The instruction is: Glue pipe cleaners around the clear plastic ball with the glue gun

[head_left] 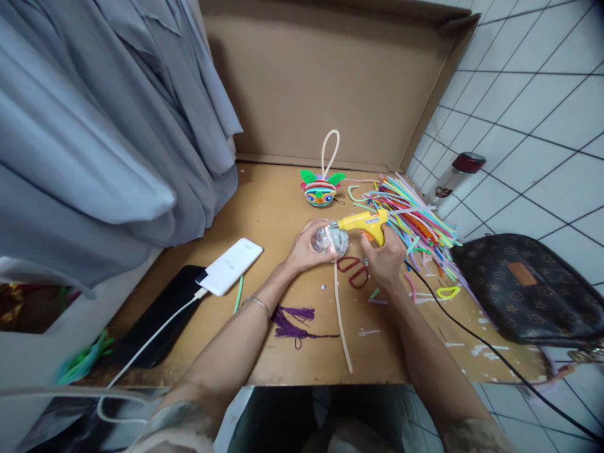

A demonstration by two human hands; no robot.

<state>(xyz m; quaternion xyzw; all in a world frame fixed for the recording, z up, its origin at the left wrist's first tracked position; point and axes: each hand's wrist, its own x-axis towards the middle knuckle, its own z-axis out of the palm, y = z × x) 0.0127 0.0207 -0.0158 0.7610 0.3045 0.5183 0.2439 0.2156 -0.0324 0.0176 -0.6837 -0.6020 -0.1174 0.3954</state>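
Note:
My left hand [306, 246] is wrapped round a clear, rounded object [331, 241] with a pale strip across it. From that object a cream pipe cleaner [340, 314] runs down toward the table's front edge. In my right hand [385, 255] is a yellow glue gun [363, 221], its nozzle pointing left at the top of the clear object. Whether the tip touches it is hard to tell. Red-handled scissors [353, 272] lie between my hands. Behind them sits a colourful animal-face ornament [320, 190] with green ears and a cream loop.
Many coloured pipe cleaners [419, 217] are piled at the right, beside a brown patterned bag [533, 289] and a bottle [455, 176]. Purple tassels [295, 322] lie near my left forearm. A white power bank [231, 266] with a cable is at the left. A black cord [453, 321] crosses the right side.

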